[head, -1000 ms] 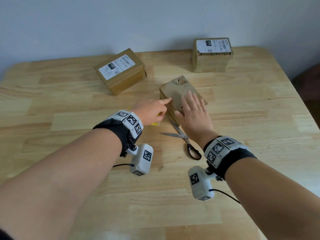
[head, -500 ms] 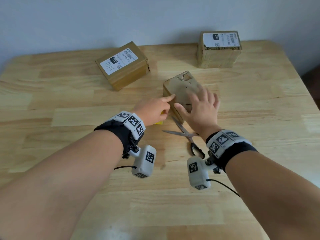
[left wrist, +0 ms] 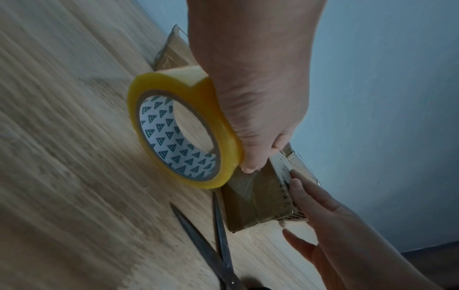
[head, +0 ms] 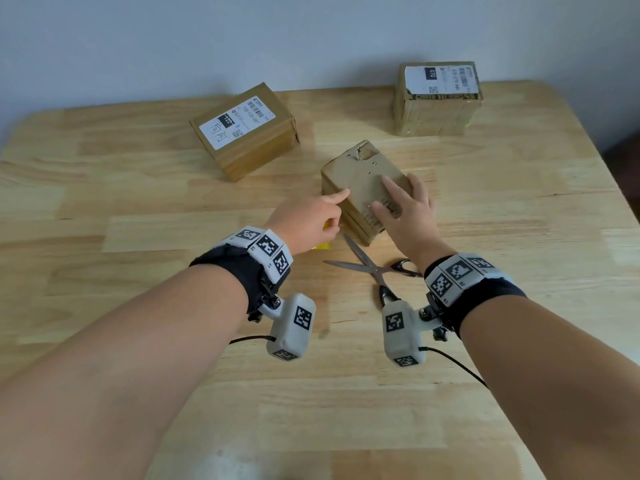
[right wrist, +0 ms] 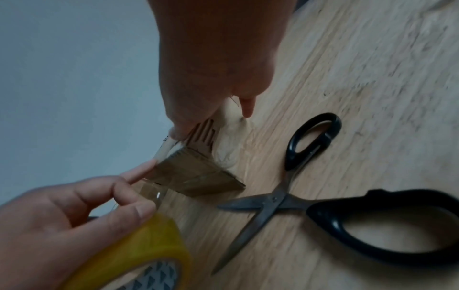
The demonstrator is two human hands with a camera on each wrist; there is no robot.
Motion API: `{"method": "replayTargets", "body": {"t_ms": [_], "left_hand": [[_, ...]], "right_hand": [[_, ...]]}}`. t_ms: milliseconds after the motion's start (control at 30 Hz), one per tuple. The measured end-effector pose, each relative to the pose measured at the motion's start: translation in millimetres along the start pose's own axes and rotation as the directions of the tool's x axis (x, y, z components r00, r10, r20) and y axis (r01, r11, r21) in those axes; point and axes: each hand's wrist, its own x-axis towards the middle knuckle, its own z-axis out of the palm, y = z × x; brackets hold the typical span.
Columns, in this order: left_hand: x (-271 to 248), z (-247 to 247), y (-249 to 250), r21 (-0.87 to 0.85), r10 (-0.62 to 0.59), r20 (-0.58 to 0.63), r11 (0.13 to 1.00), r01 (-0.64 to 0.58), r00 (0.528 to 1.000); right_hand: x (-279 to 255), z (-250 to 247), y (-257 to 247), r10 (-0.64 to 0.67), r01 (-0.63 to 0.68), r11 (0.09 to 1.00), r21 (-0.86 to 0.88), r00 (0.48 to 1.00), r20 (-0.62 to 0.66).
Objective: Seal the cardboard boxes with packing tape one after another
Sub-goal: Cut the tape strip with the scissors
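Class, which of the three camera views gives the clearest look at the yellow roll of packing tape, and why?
The left wrist view: the yellow roll of packing tape shows nearly whole, patterned core included, held by the left hand. The right wrist view catches only part of the roll at the frame's bottom edge. The head view shows just a yellow sliver beneath that hand.

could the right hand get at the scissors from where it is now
Probably yes: the right hand rests flat on the small box, holding nothing, and the scissors lie open on the table just below its wrist, with nothing covering them.

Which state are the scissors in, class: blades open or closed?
Open. The scissors lie flat on the table, blades spread in a V, crossing at the pivot.
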Motion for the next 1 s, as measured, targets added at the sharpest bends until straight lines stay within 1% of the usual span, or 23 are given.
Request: {"method": "replayTargets", "body": {"t_ms": [67,133,200,233,267,300,333,367,400,433,467,533,567,600,633,733,767,833,867,933,1000], "left_hand": [[-2.4,1.9,1.3,-0.048,-0.019,0.000,0.999,0.019,1.000],[-5.7,1.9,2.5,-0.135,-0.042,-0.009,0.990,0.040,0.999],[-10.7,-1.1,4.5,-0.264,-0.088,-0.033,0.961,0.076,0.996],[-14.3,-3.6,6.0,-0.341,-0.132,-0.055,0.934,0.105,0.990],[-17.5,-6.1,7.4,-0.404,-0.186,-0.084,0.904,0.138,0.979],[-21.0,-10.1,9.6,-0.454,-0.241,-0.114,0.875,0.165,0.964],[-23.3,-13.1,11.0,-0.506,-0.295,-0.138,0.842,0.189,0.946],[-26.0,-16.5,13.4,-0.559,-0.342,-0.156,0.804,0.203,0.927],[-27.2,-19.5,16.0,-0.609,-0.380,-0.167,0.765,0.208,0.910],[-28.0,-23.0,19.3,-0.656,-0.407,-0.178,0.728,0.201,0.896],[-27.9,-26.1,22.2,-0.694,-0.426,-0.188,0.695,0.187,0.885],[-29.1,-34.3,30.5,-0.744,-0.432,-0.200,0.651,0.151,0.880],[-31.3,-39.4,35.9,-0.765,-0.426,-0.203,0.631,0.129,0.881],[-33.3,-43.5,40.3,-0.787,-0.421,-0.209,0.608,0.104,0.883],[-36.6,-47.7,44.7,-0.813,-0.417,-0.211,0.577,0.078,0.884],[-44.6,-58.2,53.9,-0.889,-0.421,-0.195,0.458,0.022,0.886],[-46.8,-61.2,56.3,-0.894,-0.431,-0.195,0.447,0.021,0.881],[-49.8,-68.2,60.7,-0.875,-0.458,-0.221,0.482,0.032,0.861],[-50.3,-71.0,62.6,-0.854,-0.465,-0.238,0.519,0.045,0.852],[-50.9,-74.2,69.3,-0.760,-0.453,-0.296,0.645,0.080,0.841],[-49.7,-72.6,78.7,-0.649,-0.424,-0.368,0.754,0.098,0.827]], "right_hand": [[2.2,1.5,-0.4,-0.019,0.021,0.997,0.073,1.000,-0.016],[5.9,0.0,-2.4,-0.030,0.029,0.994,0.105,1.000,0.002],[6.5,-5.9,-6.4,-0.019,0.015,0.997,0.076,0.999,0.043],[5.1,-10.0,-8.6,-0.017,0.016,0.999,0.043,0.999,0.033],[1.8,-14.4,-11.8,-0.032,0.032,0.999,0.025,0.999,-0.018],[-4.0,-20.0,-16.1,-0.060,0.064,0.997,0.048,0.994,-0.096],[-10.8,-23.9,-20.2,-0.082,0.103,0.988,0.117,0.982,-0.172],[-19.1,-27.0,-26.5,-0.070,0.117,0.965,0.233,0.977,-0.201],[-27.7,-29.6,-34.1,-0.050,0.101,0.930,0.355,0.987,-0.150],[-36.5,-31.5,-42.0,-0.049,0.064,0.899,0.434,0.998,-0.045],[-43.0,-32.8,-49.0,-0.067,0.028,0.875,0.484,0.996,0.064],[-52.5,-36.1,-62.5,-0.085,-0.074,0.809,0.583,0.967,0.240],[-55.7,-38.3,-69.1,-0.092,-0.110,0.776,0.621,0.955,0.284],[-57.4,-40.5,-74.3,-0.102,-0.110,0.758,0.643,0.954,0.283],[-60.4,-44.1,-80.4,-0.103,-0.092,0.749,0.656,0.962,0.253],[-65.4,-57.1,-92.2,-0.042,-0.076,0.659,0.748,0.990,0.137],[-67.5,-61.1,-94.6,-0.021,-0.066,0.665,0.744,0.994,0.107],[-69.6,-66.7,-96.4,-0.016,-0.027,0.747,0.664,0.998,0.059],[-69.8,-68.7,-96.5,-0.031,-0.002,0.792,0.611,0.999,0.043],[-71.4,-73.1,-95.9,-0.057,0.032,0.854,0.519,0.998,0.032],[-72.9,-78.3,-91.7,-0.063,0.035,0.872,0.488,0.997,0.041]]}}
